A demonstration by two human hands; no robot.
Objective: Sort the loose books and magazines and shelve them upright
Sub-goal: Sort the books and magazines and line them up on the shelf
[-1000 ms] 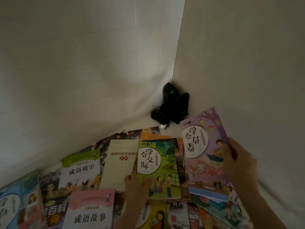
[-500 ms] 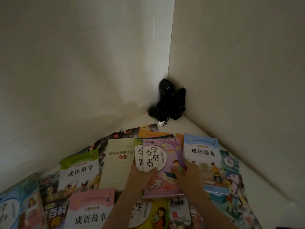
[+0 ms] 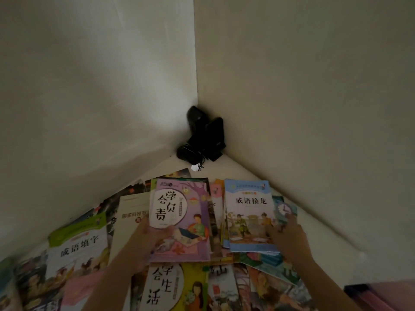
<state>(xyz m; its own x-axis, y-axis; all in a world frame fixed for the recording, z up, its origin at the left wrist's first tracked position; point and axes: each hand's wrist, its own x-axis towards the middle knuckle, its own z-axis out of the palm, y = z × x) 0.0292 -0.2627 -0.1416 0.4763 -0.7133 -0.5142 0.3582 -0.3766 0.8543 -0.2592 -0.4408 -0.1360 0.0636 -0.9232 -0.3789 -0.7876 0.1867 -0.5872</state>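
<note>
Nearest the person, along the bottom of the spread, a yellow book [image 3: 179, 288] lies flat with big characters reading 学会生活, and left of it a green-topped book [image 3: 78, 245] reads 成语填字. Both look like thin, glossy softcovers: light, floppy, likely to slide on one another and to bend if lifted by one corner, so I would take each by the spine edge, or pinch across the lower edge with the thumb on top.

Just past them, the left hand [image 3: 143, 241] holds the purple book [image 3: 182, 221] at its lower left corner, thumb across the cover and fingers hidden beneath; it seems to sit on top of a small stack. Its white roundel reads 学会负责. The right hand [image 3: 289, 234] rests at the right edge of the blue book [image 3: 249, 216], titled 成语接龙, beside a teal cover showing a clock [image 3: 285, 208]. Motion blur keeps me from telling whether its fingers are pinching an edge or merely lying on the covers.

Left of the purple book, a cream booklet [image 3: 132, 218] shows 国家科技安, the rest covered.

All the books lie loose and overlapping on a pale surface in a corner; no shelf is in sight. Farthest back, black objects with a cable [image 3: 202, 138] stand against the walls.
</note>
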